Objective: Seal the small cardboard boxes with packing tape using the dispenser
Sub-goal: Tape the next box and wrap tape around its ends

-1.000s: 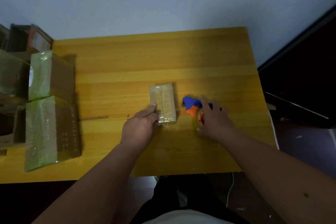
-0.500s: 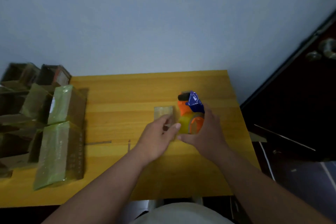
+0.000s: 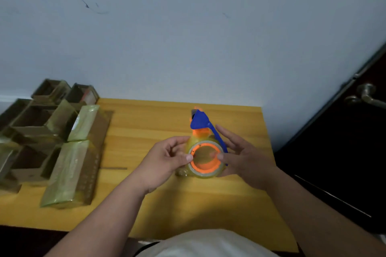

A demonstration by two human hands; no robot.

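An orange and blue tape dispenser (image 3: 201,121) with a roll of clear tape (image 3: 205,171) is held upright above the middle of the yellow wooden table (image 3: 146,129), its round side facing me. My left hand (image 3: 165,162) grips the roll's left edge, thumb on its rim. My right hand (image 3: 244,156) holds the right side, thumb on the orange core and fingers stretched behind the blue handle. Only a glossy corner of the small cardboard box (image 3: 181,172) shows below the roll; the rest is hidden.
Two tape-wrapped boxes (image 3: 69,171) lie on the table's left part, one behind the other. Several open cardboard boxes (image 3: 31,119) are piled further left. A dark door with a metal handle (image 3: 363,96) stands at the right.
My right hand lifted the dispenser off the table and turned its round side toward me. My left hand left the small box and took the roll's edge. The view tilted up.
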